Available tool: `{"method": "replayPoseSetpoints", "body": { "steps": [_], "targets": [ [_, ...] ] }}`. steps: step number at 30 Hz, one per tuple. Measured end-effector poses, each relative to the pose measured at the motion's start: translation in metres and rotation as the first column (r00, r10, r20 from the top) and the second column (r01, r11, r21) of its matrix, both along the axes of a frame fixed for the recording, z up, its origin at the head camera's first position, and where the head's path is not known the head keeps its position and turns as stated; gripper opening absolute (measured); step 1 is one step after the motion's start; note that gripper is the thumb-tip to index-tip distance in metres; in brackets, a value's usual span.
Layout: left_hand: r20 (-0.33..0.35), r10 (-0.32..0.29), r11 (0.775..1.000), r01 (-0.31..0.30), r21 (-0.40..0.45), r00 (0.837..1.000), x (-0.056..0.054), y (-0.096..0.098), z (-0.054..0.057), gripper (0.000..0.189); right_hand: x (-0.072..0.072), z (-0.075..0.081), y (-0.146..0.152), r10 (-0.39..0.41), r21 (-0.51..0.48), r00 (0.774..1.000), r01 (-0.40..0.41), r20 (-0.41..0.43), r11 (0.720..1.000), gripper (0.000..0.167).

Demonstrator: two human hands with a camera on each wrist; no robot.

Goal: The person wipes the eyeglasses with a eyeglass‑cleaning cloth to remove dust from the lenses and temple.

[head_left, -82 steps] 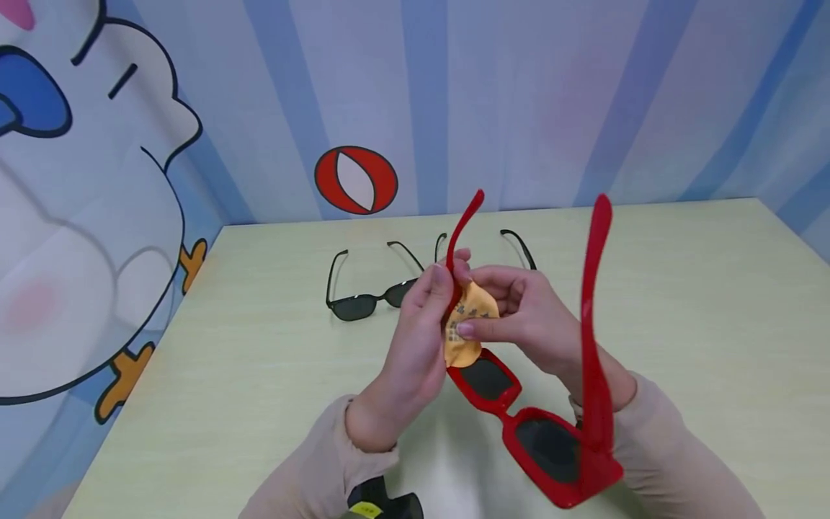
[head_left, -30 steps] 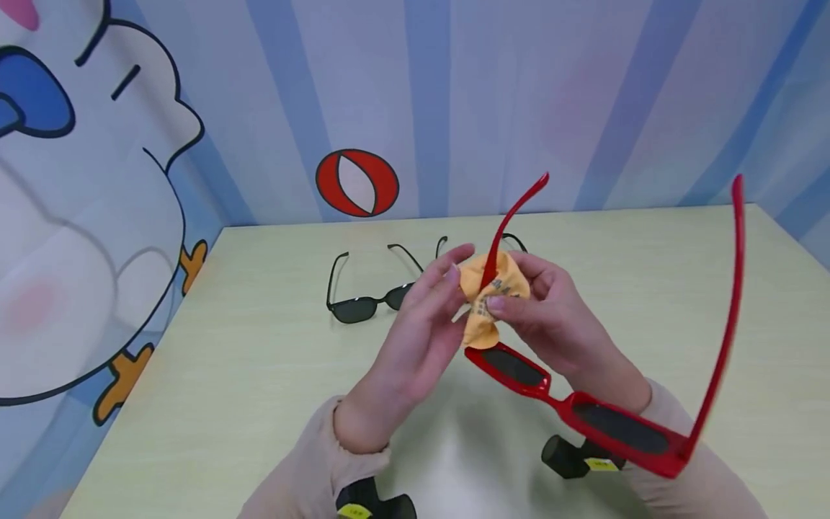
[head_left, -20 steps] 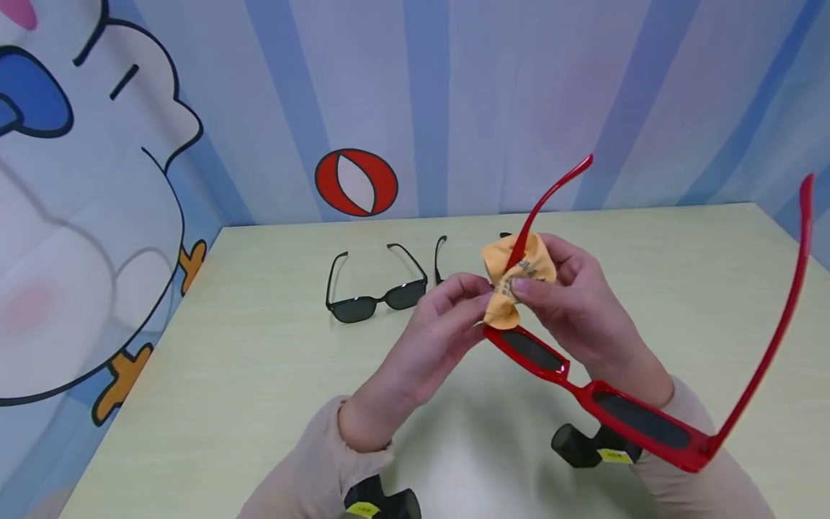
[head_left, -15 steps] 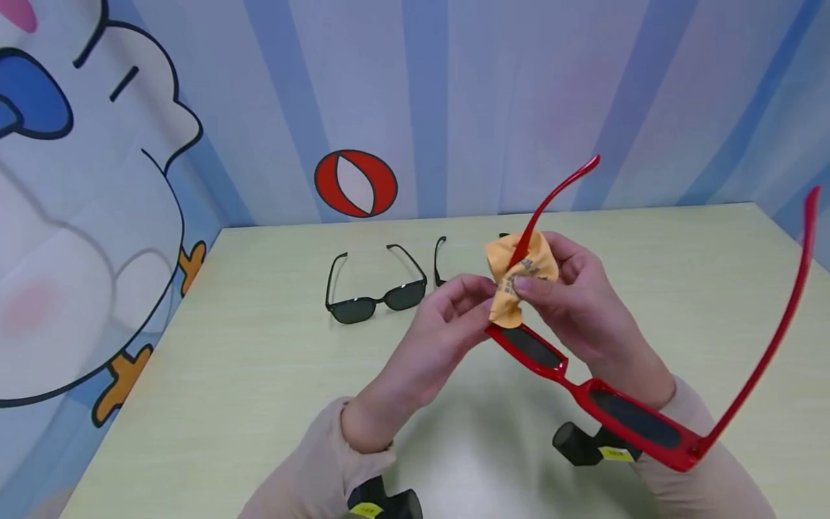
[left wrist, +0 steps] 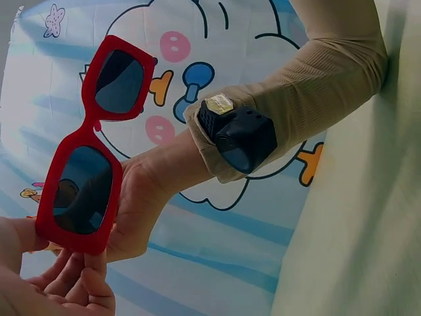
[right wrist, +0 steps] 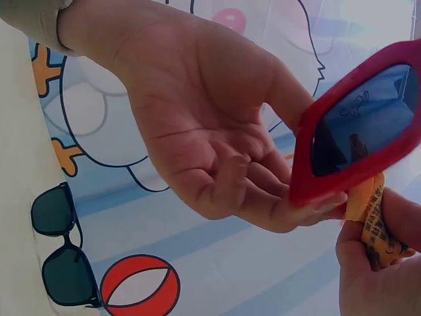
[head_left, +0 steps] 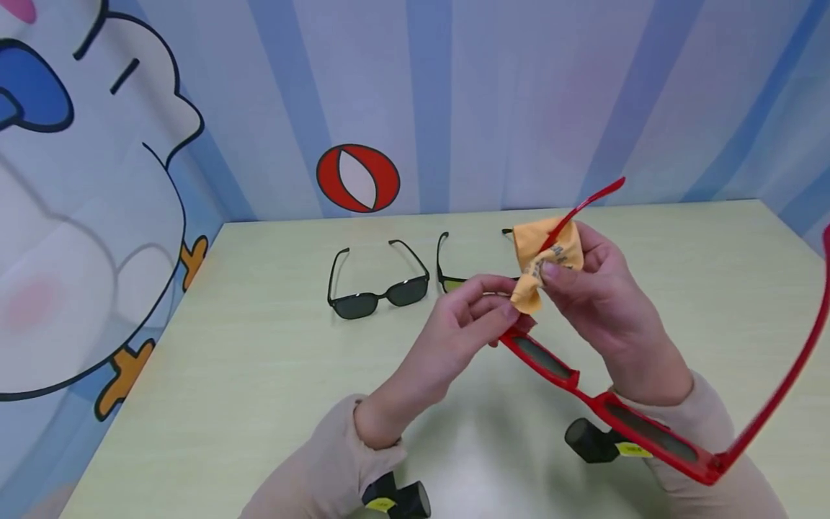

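Red sunglasses [head_left: 651, 431] with dark lenses are held tilted above the table, both arms unfolded. In the head view my left hand [head_left: 447, 339] pinches the frame's left corner near the hinge; the left wrist view shows its thumb and fingers on the red rim [left wrist: 47, 210]. My right hand [head_left: 625, 317] pinches a yellow-orange cloth [head_left: 532, 238] with dark print, folded round the nearer red arm [head_left: 586, 202], whose tip sticks out above. The right wrist view shows the cloth [right wrist: 378, 227] between that hand's thumb and fingers, beside the frame.
Black sunglasses [head_left: 408, 292] stand unfolded on the pale table [head_left: 259, 375]. To their right, another black pair with a yellowish lens [head_left: 452, 285] is mostly hidden by the hands. A striped blue backdrop [head_left: 480, 108] rises behind. Both wrists wear black cameras [head_left: 405, 499].
The left hand loosened from the red arm and then took the frame's corner. Hands, cloth and red sunglasses shifted right, and the frame turned. The cloth now wraps the red arm.
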State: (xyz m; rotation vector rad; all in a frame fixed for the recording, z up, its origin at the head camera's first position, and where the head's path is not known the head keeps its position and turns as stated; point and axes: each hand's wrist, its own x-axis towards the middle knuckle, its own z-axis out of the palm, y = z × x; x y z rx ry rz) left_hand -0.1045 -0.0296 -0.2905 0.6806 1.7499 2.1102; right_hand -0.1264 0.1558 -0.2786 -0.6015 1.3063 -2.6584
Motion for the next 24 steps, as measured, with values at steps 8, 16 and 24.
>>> {"method": "replayPoseSetpoints", "body": {
  "steps": [8,16,24],
  "targets": [
    [-0.016,-0.047,0.997,0.046,-0.07,0.999,0.001,-0.001,0.0,0.033,-0.003,0.0,0.007,0.055,-0.088,0.998,-0.057,-0.027,0.995,0.024],
    [-0.038,-0.098,0.99,0.094,-0.107,0.994,0.0,0.001,-0.001,0.034,-0.005,0.003,0.013,0.056,-0.197,0.998,-0.057,-0.01,0.979,0.02],
    [0.009,-0.155,0.984,0.155,-0.092,0.988,-0.002,0.003,-0.005,0.028,-0.007,0.008,0.021,0.17,-0.328,0.984,-0.177,-0.051,0.928,0.026]
  ]
}}
